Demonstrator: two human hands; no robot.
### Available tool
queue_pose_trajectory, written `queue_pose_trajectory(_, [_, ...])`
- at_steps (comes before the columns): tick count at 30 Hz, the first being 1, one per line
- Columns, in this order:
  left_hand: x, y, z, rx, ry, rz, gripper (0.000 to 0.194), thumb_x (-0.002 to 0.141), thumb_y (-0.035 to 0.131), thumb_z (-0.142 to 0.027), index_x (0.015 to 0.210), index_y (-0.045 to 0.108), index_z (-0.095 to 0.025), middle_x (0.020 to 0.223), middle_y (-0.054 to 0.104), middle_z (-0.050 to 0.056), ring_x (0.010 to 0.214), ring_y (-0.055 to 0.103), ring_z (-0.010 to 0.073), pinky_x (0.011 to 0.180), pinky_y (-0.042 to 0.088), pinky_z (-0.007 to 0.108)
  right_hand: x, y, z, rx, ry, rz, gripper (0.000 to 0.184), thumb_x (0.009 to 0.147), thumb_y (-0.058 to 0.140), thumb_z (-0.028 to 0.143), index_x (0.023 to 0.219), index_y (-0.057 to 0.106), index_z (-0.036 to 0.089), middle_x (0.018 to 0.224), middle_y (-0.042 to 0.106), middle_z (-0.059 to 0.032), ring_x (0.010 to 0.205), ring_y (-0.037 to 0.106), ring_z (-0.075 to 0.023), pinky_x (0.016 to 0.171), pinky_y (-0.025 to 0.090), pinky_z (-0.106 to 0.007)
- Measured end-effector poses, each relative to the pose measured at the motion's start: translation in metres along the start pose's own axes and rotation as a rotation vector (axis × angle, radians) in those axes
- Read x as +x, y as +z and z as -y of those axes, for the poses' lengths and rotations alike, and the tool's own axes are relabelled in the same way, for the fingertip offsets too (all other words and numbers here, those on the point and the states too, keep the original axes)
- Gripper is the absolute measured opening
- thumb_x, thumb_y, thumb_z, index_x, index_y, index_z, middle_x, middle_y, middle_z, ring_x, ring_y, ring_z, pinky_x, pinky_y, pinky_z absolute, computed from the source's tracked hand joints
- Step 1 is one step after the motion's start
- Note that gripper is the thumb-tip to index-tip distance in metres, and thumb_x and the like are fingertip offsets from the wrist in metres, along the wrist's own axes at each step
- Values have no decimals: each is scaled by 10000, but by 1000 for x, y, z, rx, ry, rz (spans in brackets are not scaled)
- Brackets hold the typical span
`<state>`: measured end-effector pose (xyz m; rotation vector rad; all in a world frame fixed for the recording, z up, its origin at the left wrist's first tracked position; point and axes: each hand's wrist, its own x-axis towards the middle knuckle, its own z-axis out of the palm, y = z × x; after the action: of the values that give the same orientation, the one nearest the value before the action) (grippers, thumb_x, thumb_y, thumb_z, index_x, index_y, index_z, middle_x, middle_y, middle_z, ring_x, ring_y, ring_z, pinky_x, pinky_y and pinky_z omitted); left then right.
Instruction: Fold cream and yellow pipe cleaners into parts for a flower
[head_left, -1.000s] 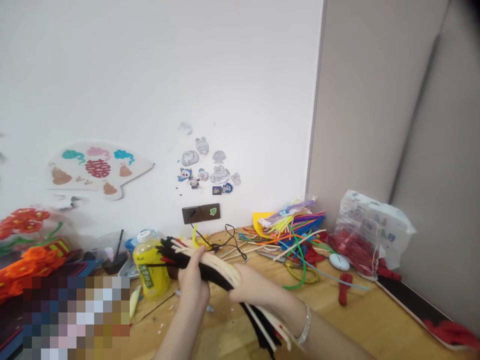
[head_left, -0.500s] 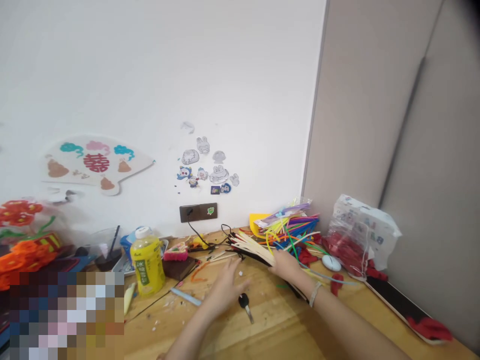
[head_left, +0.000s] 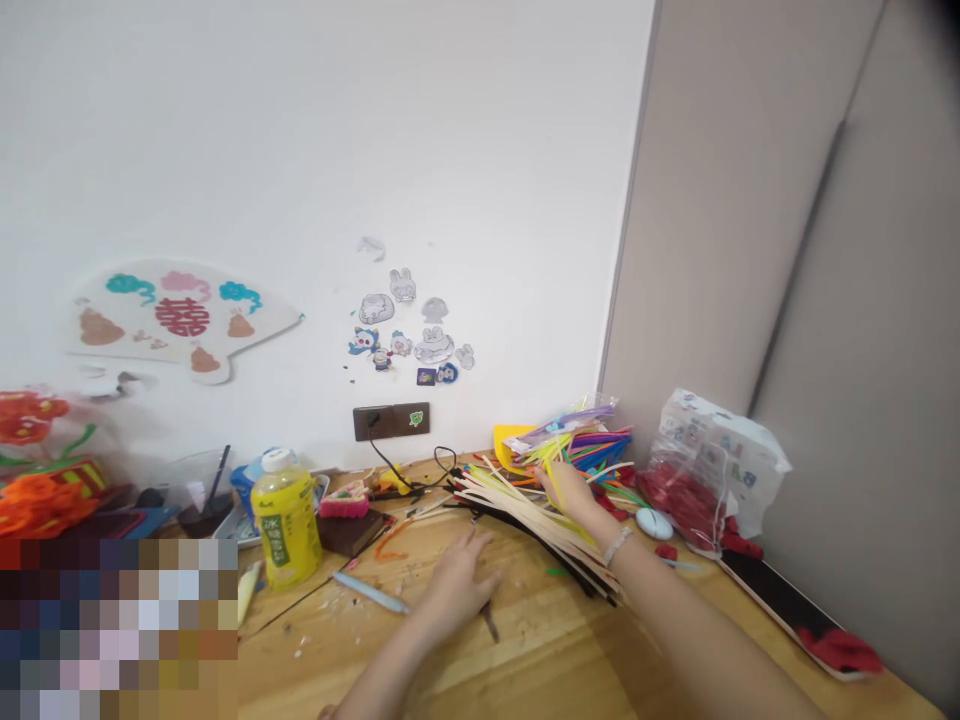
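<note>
While the left hand [head_left: 459, 585] reaches palm-down, fingers apart, the right hand [head_left: 571, 497] stretches forward to colourful pipe cleaners [head_left: 600, 456], its grip impossible to tell, beside a cream-and-black bundle [head_left: 521, 506] on the wooden table [head_left: 442, 675]

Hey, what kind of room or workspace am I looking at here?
Probably a craft corner, perhaps at home: loose pipe cleaners spread on a wooden desk, orange fuzzy flowers at the left, and cartoon stickers on the wall behind.
</note>
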<state>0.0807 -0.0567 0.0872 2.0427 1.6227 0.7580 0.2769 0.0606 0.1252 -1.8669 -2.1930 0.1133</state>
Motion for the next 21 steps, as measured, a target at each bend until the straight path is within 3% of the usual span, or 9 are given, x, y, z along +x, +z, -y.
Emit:
queue_pose_trajectory(5, [-1, 1, 1, 33, 34, 15, 499, 679, 542, -244, 1158, 574, -109, 1257, 531, 170, 1183, 454, 270, 1003, 313, 343, 24, -19, 3, -74, 133, 30, 277, 877, 501, 285, 1118, 514, 147, 1120, 538, -85, 936, 563, -193, 784, 484, -385])
queue_pose_trajectory(8, [-2, 2, 2, 46, 46, 18, 476, 681, 540, -236, 1137, 587, -108, 1210, 564, 164, 1143, 488, 258, 973, 344, 315, 27, -27, 4, -105, 138, 50, 285, 876, 504, 287, 1124, 509, 147, 1117, 538, -82, 935, 564, -196, 779, 486, -389])
queue_pose_trajectory(11, [-2, 1, 3, 54, 47, 20, 460, 690, 543, -253, 1124, 597, -110, 1192, 577, 158, 1120, 507, 252, 952, 363, 302, 18, -29, 11, -135, 38, 37, 279, 877, 502, 285, 1121, 511, 151, 1120, 537, -82, 937, 563, -194, 782, 485, -387])
queue_pose_trajectory(16, [0, -5, 4, 67, 49, 9, 425, 684, 551, -229, 1090, 617, -125, 1154, 612, 143, 1088, 534, 245, 940, 377, 306, -19, -14, 33, -164, -251, 23, 264, 879, 496, 304, 1088, 531, 147, 1087, 556, -74, 917, 569, -187, 780, 481, -384])
queue_pose_trajectory(21, [-16, -26, 4, 89, 59, -63, 299, 708, 539, -225, 978, 649, -159, 1057, 670, 117, 1011, 580, 240, 905, 410, 330, -46, 8, 44, -224, -318, -80, 164, 820, 548, 209, 916, 634, 107, 971, 619, -141, 993, 534, -251, 805, 439, -325])
